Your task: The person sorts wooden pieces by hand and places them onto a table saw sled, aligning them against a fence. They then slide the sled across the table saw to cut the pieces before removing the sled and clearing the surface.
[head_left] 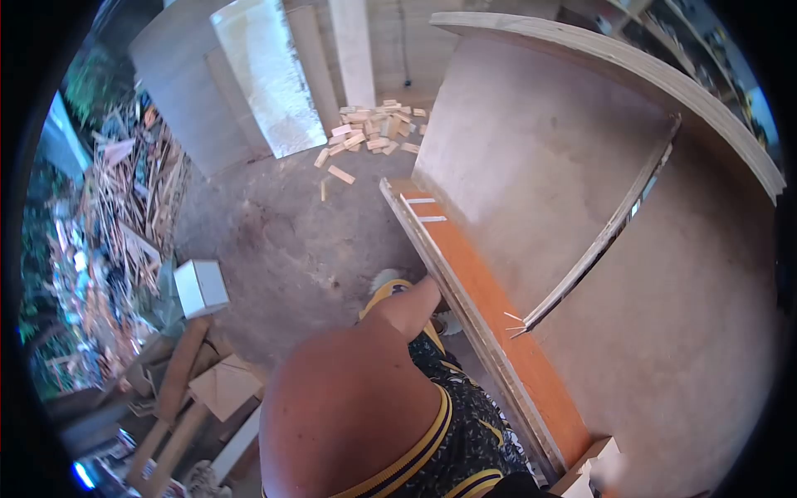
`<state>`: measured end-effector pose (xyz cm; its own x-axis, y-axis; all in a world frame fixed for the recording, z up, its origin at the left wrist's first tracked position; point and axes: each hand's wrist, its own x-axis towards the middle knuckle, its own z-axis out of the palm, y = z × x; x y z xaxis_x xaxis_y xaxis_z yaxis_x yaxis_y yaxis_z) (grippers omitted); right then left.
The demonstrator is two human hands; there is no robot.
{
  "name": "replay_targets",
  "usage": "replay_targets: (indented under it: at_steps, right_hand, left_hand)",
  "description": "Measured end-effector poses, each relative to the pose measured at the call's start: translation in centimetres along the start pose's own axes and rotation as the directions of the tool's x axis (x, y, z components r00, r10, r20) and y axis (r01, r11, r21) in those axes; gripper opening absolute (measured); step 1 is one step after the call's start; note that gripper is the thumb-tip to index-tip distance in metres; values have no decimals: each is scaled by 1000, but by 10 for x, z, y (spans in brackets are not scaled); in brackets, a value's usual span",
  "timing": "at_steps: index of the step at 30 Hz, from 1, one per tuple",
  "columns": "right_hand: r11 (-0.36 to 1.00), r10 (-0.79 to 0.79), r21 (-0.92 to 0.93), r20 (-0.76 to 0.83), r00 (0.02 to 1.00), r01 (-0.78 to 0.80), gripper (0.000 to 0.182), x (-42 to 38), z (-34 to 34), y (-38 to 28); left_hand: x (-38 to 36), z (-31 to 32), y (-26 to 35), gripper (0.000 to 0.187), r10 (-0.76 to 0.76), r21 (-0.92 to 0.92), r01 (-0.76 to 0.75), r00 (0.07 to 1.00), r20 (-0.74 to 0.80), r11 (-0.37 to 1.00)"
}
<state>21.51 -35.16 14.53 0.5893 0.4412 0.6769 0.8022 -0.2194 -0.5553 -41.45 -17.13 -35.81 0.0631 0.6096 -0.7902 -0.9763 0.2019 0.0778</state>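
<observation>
My left arm reaches forward and down to the near side of a large wooden piece. My left hand [429, 294] is at its long edge, mostly hidden below it, and its fingers do not show. Along that edge runs an orange board [490, 307] with two short pale strips [428, 219] near its far end. A long narrow wooden strip [606, 236] stands across the broad plywood panel [531, 133], with a few thin splinters [515, 322] at its near end. My right hand is out of view.
Small wood blocks [378, 129] lie heaped on the floor ahead. Boards [274, 83] lean behind them. Scrap wood [137, 191] is piled at left, near a white box [201, 287]. Offcuts [224, 386] lie at lower left. A thick plywood edge [631, 62] rises along the far right.
</observation>
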Motion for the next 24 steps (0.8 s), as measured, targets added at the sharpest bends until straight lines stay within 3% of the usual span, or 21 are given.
replay_targets:
  at_steps: [5, 6, 8, 10, 12, 13, 15, 16, 18, 19, 20, 21, 22, 24]
  right_hand:
    - [928, -343, 145, -26, 939, 343, 40, 57, 57, -163]
    - [898, -402, 178, -44, 915, 403, 40, 57, 63, -208]
    - [827, -511, 234, -66, 857, 511, 38, 60, 81, -309]
    - [734, -605, 298, -120, 787, 610, 37, 44, 82, -411]
    - [641, -673, 348, -176, 719, 685, 36, 16, 86, -499]
    - [585, -702, 366, -219, 678, 724, 35, 4, 88, -548]
    - [466, -751, 396, -296, 590, 791, 35, -17, 107, -644]
    - [419, -763, 420, -318, 563, 805, 34, -16, 170, -683]
    - [338, -808, 407, -337, 483, 849, 34, -80, 167, -772]
    - [287, -856, 465, -268, 442, 838, 35, -81, 221, -801]
    - [570, -725, 567, 7, 689, 595, 39, -80, 253, -831]
    - [522, -792, 571, 50, 608, 634, 41, -84, 277, -862]
    - [499, -807, 592, 53, 588, 632, 41, -99, 300, -895]
    - [426, -858, 638, 59, 511, 642, 41, -120, 349, -945]
  left_hand:
    - [-23, 1, 62, 89, 92, -255, -60, 989, 115, 965]
    - [21, -29, 70, 89, 120, -303, -74, 983, 138, 950]
    - [-133, 12, 161, 91, 126, -459, -47, 982, 144, 887]
    - [-181, 3, 213, 94, 149, -601, -16, 974, 173, 799]
    - [-174, -15, 229, 75, 76, -537, -35, 996, 53, 843]
    - [-148, -20, 235, 75, 107, -565, -46, 991, 75, 824]
    - [-111, -23, 260, 60, 188, -191, -173, 980, 66, 966]
    - [-76, 3, 298, 60, 221, -216, -205, 974, 53, 955]
    - [-111, 18, 343, 56, 119, -441, -124, 992, -40, 889]
    - [-91, 35, 384, 56, 143, -459, -151, 988, -51, 875]
    - [-64, 30, 402, 54, 177, -485, -180, 983, -52, 856]
    - [-37, 14, 411, 53, 206, -514, -209, 977, -65, 832]
    - [15, -4, 425, 53, 176, -521, -186, 982, -70, 833]
    - [-22, 5, 467, 53, 193, -525, -251, 967, -163, 813]
